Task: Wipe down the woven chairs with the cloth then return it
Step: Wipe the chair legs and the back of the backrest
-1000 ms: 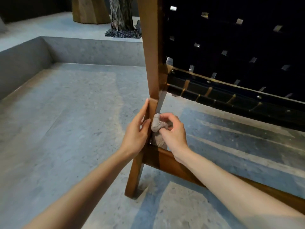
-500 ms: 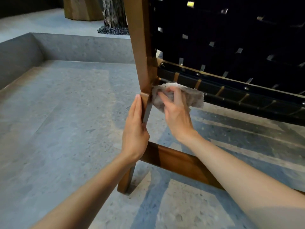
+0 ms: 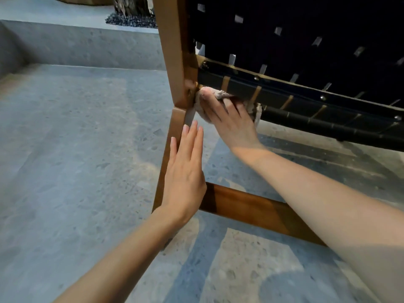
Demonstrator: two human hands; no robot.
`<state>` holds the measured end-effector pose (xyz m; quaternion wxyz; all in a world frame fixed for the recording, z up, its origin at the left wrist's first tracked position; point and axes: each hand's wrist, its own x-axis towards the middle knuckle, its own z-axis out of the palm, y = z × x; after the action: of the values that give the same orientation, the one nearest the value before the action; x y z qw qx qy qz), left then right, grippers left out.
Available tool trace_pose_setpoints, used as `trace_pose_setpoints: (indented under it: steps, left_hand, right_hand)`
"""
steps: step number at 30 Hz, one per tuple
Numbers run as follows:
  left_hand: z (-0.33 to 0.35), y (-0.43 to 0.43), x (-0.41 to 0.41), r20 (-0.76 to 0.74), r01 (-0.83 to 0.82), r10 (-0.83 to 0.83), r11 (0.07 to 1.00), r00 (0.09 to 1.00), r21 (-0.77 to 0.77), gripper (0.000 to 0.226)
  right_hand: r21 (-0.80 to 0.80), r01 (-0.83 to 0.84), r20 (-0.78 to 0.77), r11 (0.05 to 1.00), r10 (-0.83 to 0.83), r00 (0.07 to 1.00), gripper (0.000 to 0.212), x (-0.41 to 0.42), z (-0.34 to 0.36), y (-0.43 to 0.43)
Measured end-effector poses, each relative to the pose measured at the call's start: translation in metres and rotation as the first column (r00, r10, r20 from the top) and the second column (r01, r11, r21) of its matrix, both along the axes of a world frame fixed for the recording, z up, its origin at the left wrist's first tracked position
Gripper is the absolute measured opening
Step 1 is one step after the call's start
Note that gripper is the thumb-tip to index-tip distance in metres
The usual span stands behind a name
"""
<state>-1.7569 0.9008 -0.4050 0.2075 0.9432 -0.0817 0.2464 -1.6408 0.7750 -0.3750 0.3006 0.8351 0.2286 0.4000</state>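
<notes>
A woven chair with a brown wooden frame (image 3: 175,62) and black woven straps (image 3: 295,40) fills the upper right. My right hand (image 3: 227,119) presses a light grey cloth (image 3: 202,107) against the corner where the upright post meets the strapped lower rail (image 3: 284,92); the fingers lie over the cloth, and part of it sticks out past the hand. My left hand (image 3: 185,171) rests flat, fingers straight, against the chair's lower leg (image 3: 166,160), just below the cloth.
A brown crossbar (image 3: 251,208) runs low to the right behind my left hand. Grey stone floor (image 3: 76,149) spreads to the left, bounded by a low concrete step (image 3: 76,44). A tree trunk with dark gravel (image 3: 131,18) stands beyond the step.
My right hand has carried the cloth up from the leg joint to the corner under the strapped rail. My left hand stayed on the leg, its fingers now straighter.
</notes>
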Motion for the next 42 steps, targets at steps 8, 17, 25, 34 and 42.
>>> trace_pose_setpoints:
  steps: [8, 17, 25, 34, 42]
  left_hand:
    - [-0.001, -0.034, -0.013, -0.217, 0.231, -0.211, 0.971, 0.953, 0.069, 0.080]
    - [0.018, -0.132, -0.001, -0.433, 0.451, -0.354, 0.881, 0.829, 0.142, 0.060]
    - [0.027, -0.241, 0.004, -0.571, 0.642, -0.449, 0.743, 0.687, 0.188, 0.048]
    - [0.013, -0.294, -0.011, -0.712, 0.612, -0.380, 0.786, 0.590, 0.087, 0.056]
    - [0.009, -0.278, -0.023, -0.718, 0.652, -0.442, 0.758, 0.537, 0.022, 0.053]
  right_hand:
    - [-0.115, 0.016, 0.016, 0.993, -0.014, 1.000, 0.052, -0.020, 0.002, -0.067]
    - [-0.267, 0.086, -0.045, 0.960, -0.101, 0.994, 0.061, -0.054, 0.005, -0.215]
    - [-0.321, 0.092, -0.100, 0.943, -0.131, 0.986, 0.068, -0.066, 0.012, -0.299]
    - [-0.407, 0.312, -0.123, 0.858, -0.390, 0.913, 0.061, -0.106, 0.029, -0.376]
    - [-0.296, 0.415, -0.376, 0.860, -0.504, 0.777, 0.059, -0.135, 0.039, -0.387]
